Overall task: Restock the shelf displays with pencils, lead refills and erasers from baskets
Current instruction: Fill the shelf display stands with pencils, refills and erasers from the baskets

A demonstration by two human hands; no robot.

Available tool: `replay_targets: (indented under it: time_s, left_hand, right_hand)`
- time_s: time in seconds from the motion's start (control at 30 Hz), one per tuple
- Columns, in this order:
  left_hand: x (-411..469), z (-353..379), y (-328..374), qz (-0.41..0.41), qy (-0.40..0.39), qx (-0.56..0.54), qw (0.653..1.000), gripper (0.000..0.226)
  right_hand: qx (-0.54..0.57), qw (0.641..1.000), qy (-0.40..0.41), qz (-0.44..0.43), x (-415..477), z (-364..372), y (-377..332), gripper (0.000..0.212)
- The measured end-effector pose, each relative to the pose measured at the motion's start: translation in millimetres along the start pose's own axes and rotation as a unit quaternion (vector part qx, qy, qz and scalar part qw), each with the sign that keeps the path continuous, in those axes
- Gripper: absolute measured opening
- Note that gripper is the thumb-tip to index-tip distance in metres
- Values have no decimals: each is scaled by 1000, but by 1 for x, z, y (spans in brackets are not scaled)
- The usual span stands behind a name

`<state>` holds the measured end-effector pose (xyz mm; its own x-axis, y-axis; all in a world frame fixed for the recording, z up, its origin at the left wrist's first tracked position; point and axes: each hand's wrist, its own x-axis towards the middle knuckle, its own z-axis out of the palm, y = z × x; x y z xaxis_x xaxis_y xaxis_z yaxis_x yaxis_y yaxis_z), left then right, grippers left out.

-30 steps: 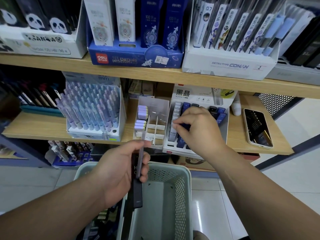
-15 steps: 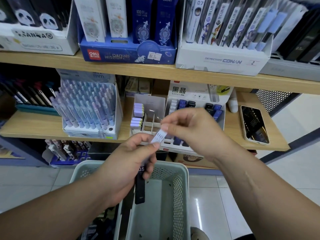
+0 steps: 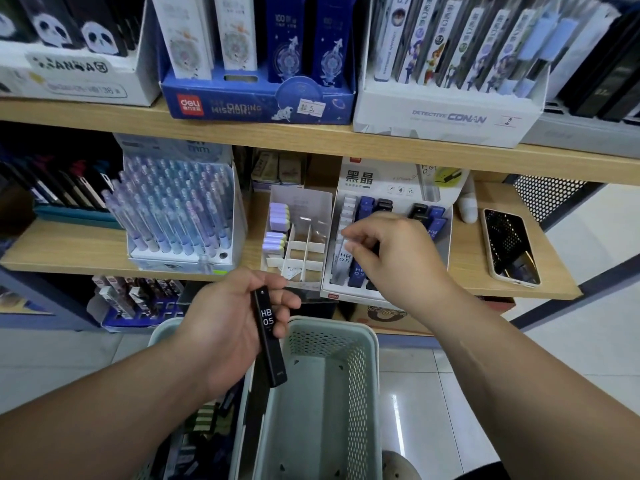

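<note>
shelf (image 3: 69, 251) of pale wood, two boards in view, both lined with stationery boxes. below and in front of it, pale green basket (image 3: 360, 375) with perforated walls, little to be seen inside. just left of that, side by side with it, second basket (image 3: 159, 332) holding dark packets, too blurred to tell apart. on the lower board, at the left, pen display (image 3: 173, 209) full of lilac pens standing in rows. right of centre, white lead refill display (image 3: 391, 188), with columns of white, blue and black tubes lying on its sloped face. between those two, clear eraser tray (image 3: 304, 209) with white dividers, erasers only in its left column. at the right end of the board, phone (image 3: 509, 244) lying flat, screen up. left hand (image 3: 221, 330) above the near rims of the baskets, fingers and thumb curled round a black lead refill (image 3: 268, 341) marked hb 0.5, held almost upright. right hand (image 3: 394, 261) over the lead refill display, knuckles up, fingers curled, forefinger and thumb pinching the top of a pale lead refill (image 3: 343, 261), also marked hb 0.5, its lower end down in the leftmost column of the display.
</note>
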<state>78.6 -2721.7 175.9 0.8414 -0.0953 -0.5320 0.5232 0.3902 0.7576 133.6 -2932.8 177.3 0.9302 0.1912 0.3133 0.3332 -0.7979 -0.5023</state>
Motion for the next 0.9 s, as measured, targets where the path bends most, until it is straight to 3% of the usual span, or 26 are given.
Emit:
replay_targets:
  time_s: [0.2, 0.47, 0.73, 0.9]
  left_hand:
    - [-2, -1, 3, 11, 12, -10, 1000, 25]
    - [-3, -1, 7, 23, -30, -52, 998, 18]
    - [-3, 5, 8, 28, -28, -71, 997, 14]
    - [-5, 9, 9, 56, -56, -63, 995, 10]
  right_hand:
    - [-10, 999, 19, -31, 1, 9, 7, 14]
    - [-10, 997, 44, -56, 1, 12, 12, 17]
    - [-26, 998, 8, -52, 7, 7, 18, 15]
    - [-45, 996, 46, -66, 1, 16, 12, 17]
